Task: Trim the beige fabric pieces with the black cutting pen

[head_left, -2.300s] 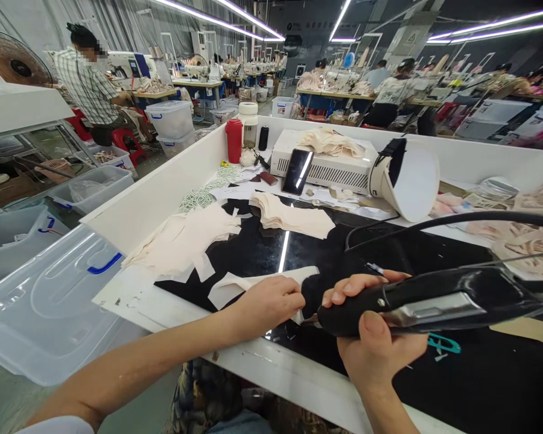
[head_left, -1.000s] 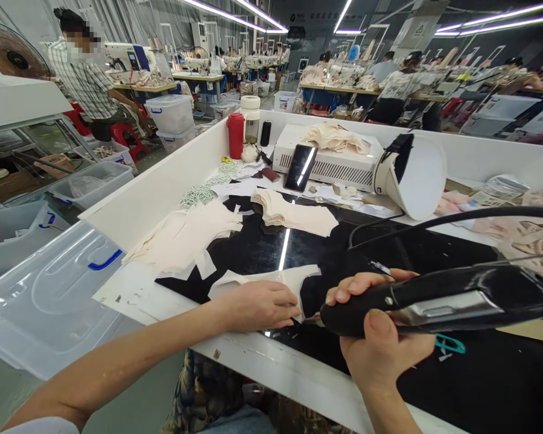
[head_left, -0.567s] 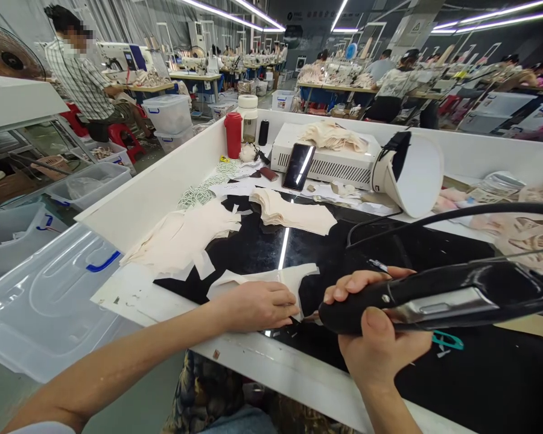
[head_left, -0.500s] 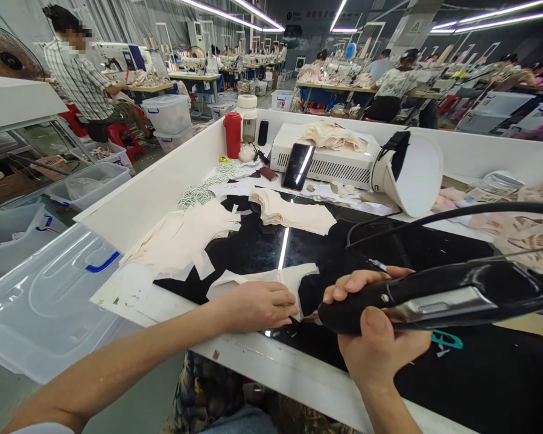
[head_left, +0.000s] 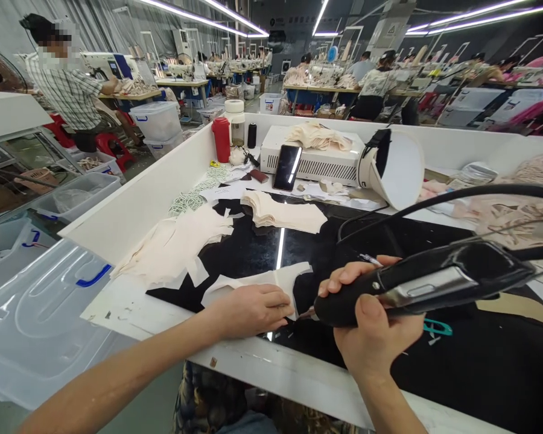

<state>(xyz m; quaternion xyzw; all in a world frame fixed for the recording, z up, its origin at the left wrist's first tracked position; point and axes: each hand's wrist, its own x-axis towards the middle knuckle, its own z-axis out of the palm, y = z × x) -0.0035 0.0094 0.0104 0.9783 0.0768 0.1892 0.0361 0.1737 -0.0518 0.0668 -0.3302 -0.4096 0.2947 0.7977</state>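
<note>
A cream fabric piece [head_left: 235,282] with curved edges lies near the front of the black work surface [head_left: 248,253]. Bent and close together, the fingers of my left hand [head_left: 253,310] hold its right part down; the thumb is hidden. My right hand [head_left: 375,337] is wrapped round a black corded handheld tool [head_left: 416,289] with a silver panel. The tool's thin tip points left, close to the fabric's right edge; whether it touches cannot be made out. Behind the piece sits a stack of cream fabric pieces [head_left: 283,212], with a larger cream pile [head_left: 167,247] to the left.
A white box-shaped unit [head_left: 314,158], a phone [head_left: 287,167] and a white cone-shaped lamp or funnel [head_left: 400,172] stand at the back. A red bottle [head_left: 221,140] is at the back left. The tool's black cable [head_left: 470,193] arches to the right. White side walls [head_left: 140,187] edge the table.
The view has shifted slightly, so the scene sits further left. The tool's rear end looks tilted a little higher. Both hands keep nearly the same hold.
</note>
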